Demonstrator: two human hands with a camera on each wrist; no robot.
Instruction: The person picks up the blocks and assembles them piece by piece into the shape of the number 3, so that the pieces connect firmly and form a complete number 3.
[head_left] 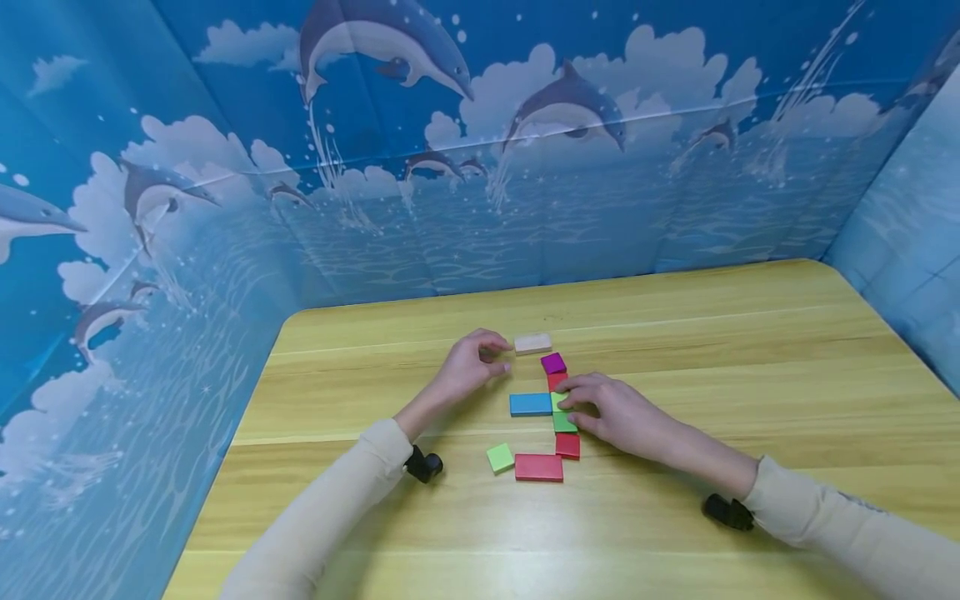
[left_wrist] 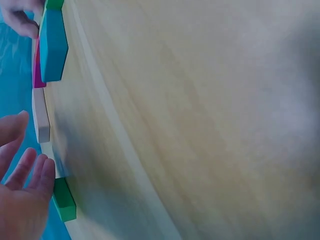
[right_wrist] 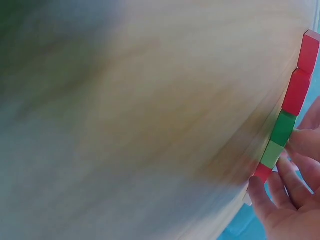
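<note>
My left hand (head_left: 471, 364) hovers left of a pale wooden block (head_left: 532, 343), fingers loosely bent and nothing between them. A green block (left_wrist: 64, 200) shows by its fingertips in the left wrist view; the hand hides that spot from the head view. My right hand (head_left: 611, 410) touches a line of blocks with its thumb and fingertips, around a light green block (head_left: 558, 402) and a dark green block (head_left: 565, 422). Just beyond them in the line are a red block (head_left: 557, 382) and a magenta block (head_left: 553, 363). A blue block (head_left: 530, 405) sticks out leftward from the light green one.
Nearer me, a small red block (head_left: 567, 446) continues the line, with a longer red block (head_left: 538, 467) beside its lower left. A loose light green square block (head_left: 500, 458) lies left of that. The wooden table (head_left: 712, 333) meets a dolphin-patterned curtain (head_left: 585, 225) at the back.
</note>
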